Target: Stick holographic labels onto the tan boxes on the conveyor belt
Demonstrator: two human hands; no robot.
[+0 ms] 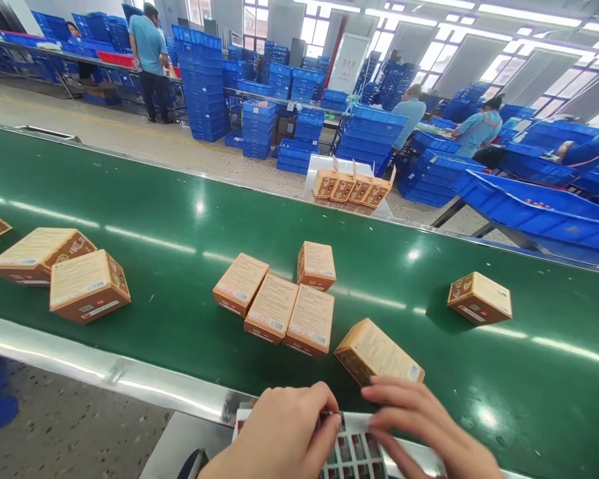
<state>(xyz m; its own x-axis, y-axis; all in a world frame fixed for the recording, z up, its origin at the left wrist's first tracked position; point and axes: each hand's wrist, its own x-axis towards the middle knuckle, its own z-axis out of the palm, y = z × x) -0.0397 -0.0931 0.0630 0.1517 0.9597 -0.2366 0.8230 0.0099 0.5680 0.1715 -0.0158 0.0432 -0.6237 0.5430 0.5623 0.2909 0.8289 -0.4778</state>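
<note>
At the near edge of the belt lies a sheet of stickers [360,452], white with rows of small dark and red labels. My left hand [289,429] is closed over it, thumb and forefinger pinched at its upper part; whether a single label is between them is hidden. My right hand [424,426] has its fingers stretched out and apart at the sheet's right side, the fingertips near a tilted brown box [379,352]. Beyond my hands, brown-and-cream printed boxes [272,306] sit close together on the green conveyor belt [180,319].
More boxes [90,286] lie at the belt's left, and one box [480,298] at the right. Several open-flapped boxes [352,187] stand on a small table across the belt. Blue crates [199,80] are stacked behind. Co-workers [150,53] are farther back.
</note>
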